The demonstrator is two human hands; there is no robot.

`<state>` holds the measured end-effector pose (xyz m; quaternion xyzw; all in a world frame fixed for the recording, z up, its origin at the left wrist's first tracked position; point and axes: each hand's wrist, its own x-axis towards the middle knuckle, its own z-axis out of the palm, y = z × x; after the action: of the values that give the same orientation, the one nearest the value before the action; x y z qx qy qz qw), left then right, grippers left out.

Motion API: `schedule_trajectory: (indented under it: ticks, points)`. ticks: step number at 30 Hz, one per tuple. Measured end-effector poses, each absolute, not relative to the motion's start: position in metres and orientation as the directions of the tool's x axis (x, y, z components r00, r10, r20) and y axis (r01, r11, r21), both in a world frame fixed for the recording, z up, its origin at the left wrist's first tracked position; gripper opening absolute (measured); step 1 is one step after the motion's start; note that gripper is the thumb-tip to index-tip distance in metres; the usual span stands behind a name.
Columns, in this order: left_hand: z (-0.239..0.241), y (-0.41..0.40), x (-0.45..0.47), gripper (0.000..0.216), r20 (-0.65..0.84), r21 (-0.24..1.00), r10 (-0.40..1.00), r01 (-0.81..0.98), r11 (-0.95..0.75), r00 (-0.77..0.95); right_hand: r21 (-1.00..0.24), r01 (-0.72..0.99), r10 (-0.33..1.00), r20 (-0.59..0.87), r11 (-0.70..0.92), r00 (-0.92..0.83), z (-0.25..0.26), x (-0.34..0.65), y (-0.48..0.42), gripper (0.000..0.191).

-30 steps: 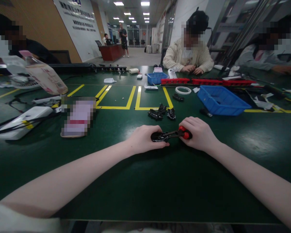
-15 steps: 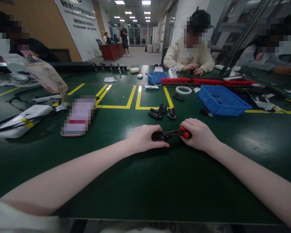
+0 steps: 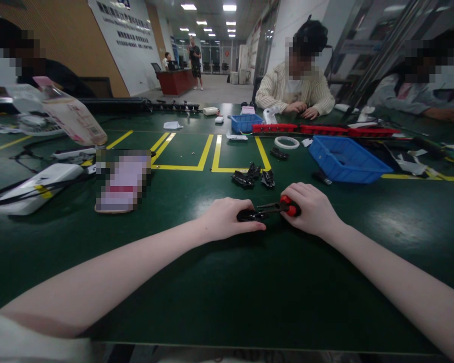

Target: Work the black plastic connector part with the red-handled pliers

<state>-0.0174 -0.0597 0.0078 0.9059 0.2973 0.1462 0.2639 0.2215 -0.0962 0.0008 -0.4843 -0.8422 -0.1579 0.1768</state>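
My left hand [image 3: 229, 218] grips a small black part [image 3: 250, 216] between thumb and fingers, just above the green table. My right hand [image 3: 308, 207] is closed around the red handles of a pair of pliers [image 3: 275, 207]. The dark jaws point left and reach the right end of the black part; whether they touch it I cannot tell. Beyond my hands lies a small group of similar black parts [image 3: 242, 178], with another black part [image 3: 279, 153] farther off.
On the left lie a phone [image 3: 121, 186], a white box with black cables [image 3: 41, 189] and a tilted bottle [image 3: 73, 118]. A blue bin [image 3: 348, 161] stands right, a white tape ring [image 3: 286, 142] beside it. Red strips [image 3: 310, 129] run behind. Across the table sits a person [image 3: 297, 91].
The pliers' jaws have parted slightly and the black part has tilted a little in my left hand. Both hands stay in nearly the same place.
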Motion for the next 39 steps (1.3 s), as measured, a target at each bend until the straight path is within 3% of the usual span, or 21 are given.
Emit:
schedule_trajectory:
  ticks: [9,15,39]
  points:
    - [0.0086,-0.0580,-0.0181,0.040,0.133,0.605,0.612,0.425,-0.673,0.779,0.133,0.851,0.743,0.433,0.508,-0.511,-0.0016,0.2217,-0.0961,0.005]
    - [0.0155,-0.0594,-0.0193,0.038,0.052,0.631,0.589,0.431,-0.645,0.807,0.112,0.850,0.754,0.412,0.514,-0.511,-0.0024,0.2210,-0.0961,0.005]
    - [0.0092,-0.0537,-0.0204,0.037,0.018,0.538,0.469,0.387,-0.749,0.883,0.069,0.821,0.733,0.413,0.566,-0.540,-0.0034,0.2225,-0.0938,0.009]
